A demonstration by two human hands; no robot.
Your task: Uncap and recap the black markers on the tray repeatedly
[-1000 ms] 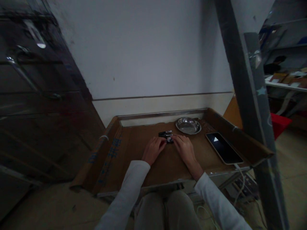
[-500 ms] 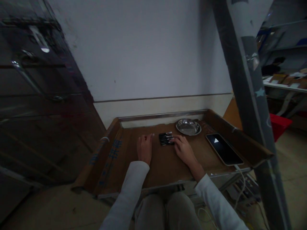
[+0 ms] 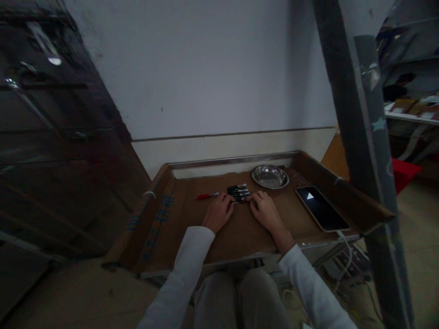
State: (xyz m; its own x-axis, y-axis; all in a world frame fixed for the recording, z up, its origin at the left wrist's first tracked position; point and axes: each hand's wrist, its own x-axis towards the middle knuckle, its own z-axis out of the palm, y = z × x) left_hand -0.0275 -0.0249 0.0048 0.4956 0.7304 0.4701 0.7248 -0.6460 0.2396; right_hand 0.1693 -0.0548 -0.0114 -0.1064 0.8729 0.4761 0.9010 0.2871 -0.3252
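Observation:
A small row of black pens (image 3: 238, 192) lies side by side on the brown cardboard-lined tray (image 3: 192, 219). My left hand (image 3: 218, 213) rests palm down with its fingertips at the left end of the row. At the right end are the fingertips of my right hand (image 3: 265, 210). A red pen (image 3: 207, 196) lies alone on the cardboard just left of my left hand. Whether either hand pinches a pen is too dark to tell.
A shallow metal dish (image 3: 270, 176) sits at the tray's back right. A phone (image 3: 322, 208) with a lit play icon lies at the right, a white cable trailing off it. A grey post (image 3: 363, 137) rises at the right, dark cabinets (image 3: 51, 137) stand left.
My left hand went out to the left, then returned to the black pens. A red pen now lies where that hand was. My right hand stayed at the pens.

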